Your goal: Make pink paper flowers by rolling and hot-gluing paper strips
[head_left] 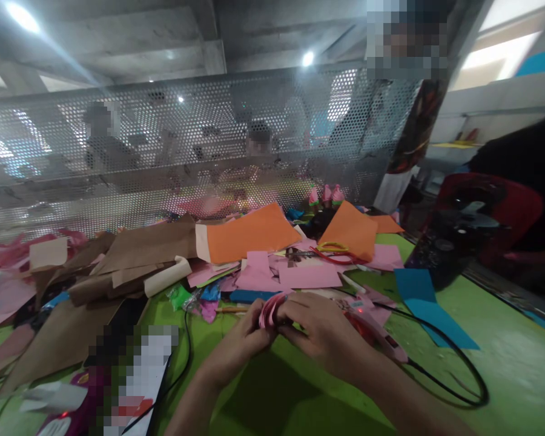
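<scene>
Both of my hands meet over the near middle of the table, around a pink paper piece (pixel 269 313) curled into layered folds. My left hand (pixel 247 333) is closed on its left side. From the right, my right hand (pixel 320 330) pinches the same paper, its fingertips partly hidden behind it. Just beyond the hands lie flat pink paper pieces (pixel 309 275) and a blue stick-like item (pixel 254 295). Beside my right wrist rests what looks like a pink glue gun (pixel 386 339) with a red light and a black cord.
Orange sheets (pixel 249 233), brown paper (pixel 145 245) and yellow-and-red-handled scissors (pixel 333 249) cover the table's far side. Blue paper (pixel 436 309) lies at right, near a dark container (pixel 449 242). A black cord (pixel 476 381) loops there. A perforated metal screen (pixel 200 139) stands behind; people are beyond.
</scene>
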`<state>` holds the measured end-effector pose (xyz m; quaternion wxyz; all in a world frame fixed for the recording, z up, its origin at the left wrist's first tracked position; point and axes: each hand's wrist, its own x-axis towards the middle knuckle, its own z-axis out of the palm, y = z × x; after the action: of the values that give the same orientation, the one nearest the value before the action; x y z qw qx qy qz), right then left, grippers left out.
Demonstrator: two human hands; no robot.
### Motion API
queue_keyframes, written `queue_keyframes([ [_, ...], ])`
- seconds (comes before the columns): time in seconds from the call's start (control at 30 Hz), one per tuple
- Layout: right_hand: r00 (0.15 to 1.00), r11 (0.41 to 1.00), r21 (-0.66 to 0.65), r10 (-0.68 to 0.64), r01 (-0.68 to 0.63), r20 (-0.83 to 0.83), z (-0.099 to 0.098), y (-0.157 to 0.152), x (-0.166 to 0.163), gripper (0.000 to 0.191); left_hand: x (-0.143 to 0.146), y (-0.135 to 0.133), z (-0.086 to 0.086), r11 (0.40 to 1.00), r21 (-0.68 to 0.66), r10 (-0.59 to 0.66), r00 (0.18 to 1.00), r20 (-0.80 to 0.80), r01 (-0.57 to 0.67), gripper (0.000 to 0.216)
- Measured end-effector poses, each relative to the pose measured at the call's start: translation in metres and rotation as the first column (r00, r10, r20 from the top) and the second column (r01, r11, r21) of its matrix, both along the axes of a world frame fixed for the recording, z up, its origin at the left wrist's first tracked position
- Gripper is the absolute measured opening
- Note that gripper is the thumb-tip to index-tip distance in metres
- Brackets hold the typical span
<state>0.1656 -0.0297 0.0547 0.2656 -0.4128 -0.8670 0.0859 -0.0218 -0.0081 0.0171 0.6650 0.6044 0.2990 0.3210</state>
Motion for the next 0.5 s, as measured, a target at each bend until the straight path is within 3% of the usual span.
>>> queue_keyframes([
  [0.5,0.996,0.997,-0.063,-0.042,0.038,-0.073,0.0038,-0.0003,-0.0001,0.006,-0.0013,0.0017,0.0035,0.997,-0.041,-0.058,0.996,0.066,0.061,0.031],
])
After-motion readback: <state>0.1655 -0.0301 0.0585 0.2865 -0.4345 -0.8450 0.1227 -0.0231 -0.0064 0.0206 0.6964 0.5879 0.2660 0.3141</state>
